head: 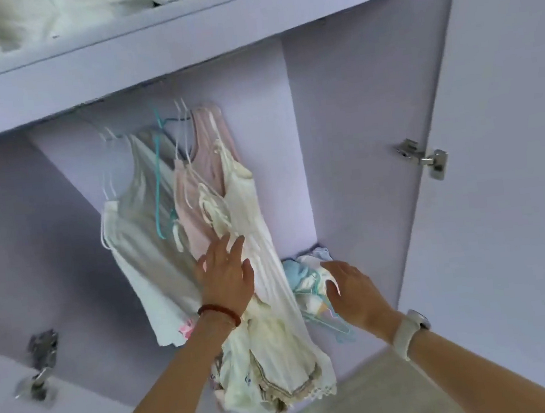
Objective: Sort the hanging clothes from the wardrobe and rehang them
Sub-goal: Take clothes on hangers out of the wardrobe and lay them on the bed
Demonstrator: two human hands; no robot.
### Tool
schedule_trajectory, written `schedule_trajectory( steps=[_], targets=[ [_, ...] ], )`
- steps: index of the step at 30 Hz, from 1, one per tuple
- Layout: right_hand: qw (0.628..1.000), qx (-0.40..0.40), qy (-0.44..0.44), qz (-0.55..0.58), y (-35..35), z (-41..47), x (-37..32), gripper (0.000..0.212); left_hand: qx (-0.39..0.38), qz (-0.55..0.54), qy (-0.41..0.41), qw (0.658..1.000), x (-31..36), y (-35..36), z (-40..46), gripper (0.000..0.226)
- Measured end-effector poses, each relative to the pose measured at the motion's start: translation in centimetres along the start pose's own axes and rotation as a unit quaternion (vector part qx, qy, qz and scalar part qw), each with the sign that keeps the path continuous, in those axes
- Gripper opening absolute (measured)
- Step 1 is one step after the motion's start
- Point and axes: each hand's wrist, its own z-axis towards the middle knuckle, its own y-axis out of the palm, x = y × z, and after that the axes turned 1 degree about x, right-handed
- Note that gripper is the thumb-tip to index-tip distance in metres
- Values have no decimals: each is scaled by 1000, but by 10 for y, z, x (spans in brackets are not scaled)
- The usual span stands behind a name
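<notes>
Hanging clothes: a white sleeveless top [133, 241], a pink camisole [194, 214] and a long white pleated dress [268, 274] hang side by side inside the wardrobe [340, 132], under the upper shelf [147, 51].
Long axis: each garment runs from its hanger down and toward the camera; the dress is longest, ending in a lace-trimmed hem.
Materials: soft thin fabric; the dress has fine vertical pleats and narrow tied straps. Hangers are slim wire shapes, white apart from one teal hanger [158, 184].
Left hand [226, 275]: lies flat against the dress, fingers spread and fairly straight; a red bead bracelet [218, 314] circles the wrist.
Right hand [350, 289]: rests on a crumpled pile [308, 276] of pale blue and white cloth with light hangers at the wardrobe floor's right back corner; fingers loosely bent, whether they pinch anything I cannot tell. A white watch [410, 329] sits on the wrist.
Hard to make out: the rail is hidden behind the shelf edge; the shelf's white bedding is blurred and cut off at the top.
Hinges: metal, on both open doors.
</notes>
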Motion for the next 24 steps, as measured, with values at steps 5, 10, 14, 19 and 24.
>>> schedule_trajectory(
  steps=[5, 10, 14, 19, 24],
  targets=[
    [990, 4, -63, 126, -3, 86, -54, 37, 119, -16, -69, 990, -46, -25, 47, 40],
    [961, -2, -121, 249, -15, 177, -103, 29, 141, 17, -122, 982, -72, -30, 100, 45],
    [929, -39, -105, 353, -24, 234, -145, 24, 123, 3, -117, 985, -83, -24, 119, 57],
    [880, -86, -30, 466, -27, 281, -196, 17, 115, -31, -64, 991, -92, -21, 113, 48],
    [886, 1, 1, 465, -14, 293, -196, 17, 119, -23, -79, 989, -96, -16, 112, 42]
  ],
)
